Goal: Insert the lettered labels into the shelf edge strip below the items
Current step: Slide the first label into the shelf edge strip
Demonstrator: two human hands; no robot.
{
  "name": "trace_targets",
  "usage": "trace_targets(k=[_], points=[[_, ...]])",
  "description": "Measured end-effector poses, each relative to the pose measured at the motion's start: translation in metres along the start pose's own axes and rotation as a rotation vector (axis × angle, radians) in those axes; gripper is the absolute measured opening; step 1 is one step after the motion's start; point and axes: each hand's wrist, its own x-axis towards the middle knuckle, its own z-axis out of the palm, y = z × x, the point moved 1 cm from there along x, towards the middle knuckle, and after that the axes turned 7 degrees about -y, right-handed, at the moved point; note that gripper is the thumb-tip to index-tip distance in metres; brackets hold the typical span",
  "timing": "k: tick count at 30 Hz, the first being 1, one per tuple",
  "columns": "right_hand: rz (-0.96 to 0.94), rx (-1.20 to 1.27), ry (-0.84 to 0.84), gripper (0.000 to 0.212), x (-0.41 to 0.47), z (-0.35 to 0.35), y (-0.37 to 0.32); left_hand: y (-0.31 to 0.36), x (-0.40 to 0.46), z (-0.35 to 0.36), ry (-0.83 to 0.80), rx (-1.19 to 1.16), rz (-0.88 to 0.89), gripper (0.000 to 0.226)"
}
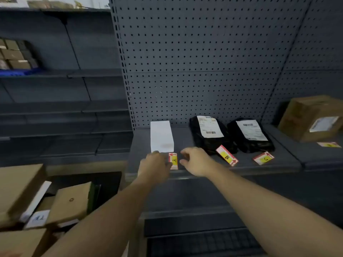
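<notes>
Label A (173, 160), red and white with a yellow patch, lies on the dark shelf (185, 145) in front of a white box (161, 136). My left hand (155, 166) touches its left edge; my right hand (195, 161) hovers just right of it, fingers curled and apart. Whether either hand grips the label is unclear. Label B (226, 155) lies before the left black parcel (207, 134), label C (263, 158) before the right black parcel (250, 136). The shelf edge strip (241, 170) runs along the front lip.
A brown carton (311, 117) stands on the neighbouring shelf at right with another label (328, 144) in front of it. Cardboard boxes (68, 201) are stacked at lower left. Grey pegboard (194, 62) backs the shelf. A lower shelf (194, 216) juts out below my arms.
</notes>
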Motion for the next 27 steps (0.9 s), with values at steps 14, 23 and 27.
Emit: trace_targets(k=[14, 23, 27], points=[[0.195, -0.117, -0.229, 0.05, 0.077, 0.011, 0.002, -0.017, 0.057, 0.023, -0.122, -0.263, -0.223, 0.03], [0.191, -0.141, -0.231, 0.04, 0.086, 0.011, 0.002, -0.017, 0.055, 0.03, -0.053, -0.333, -0.247, 0.021], [0.111, -0.013, -0.128, 0.025, 0.084, 0.006, 0.001, -0.018, 0.054, 0.03, -0.034, -0.322, -0.224, 0.017]])
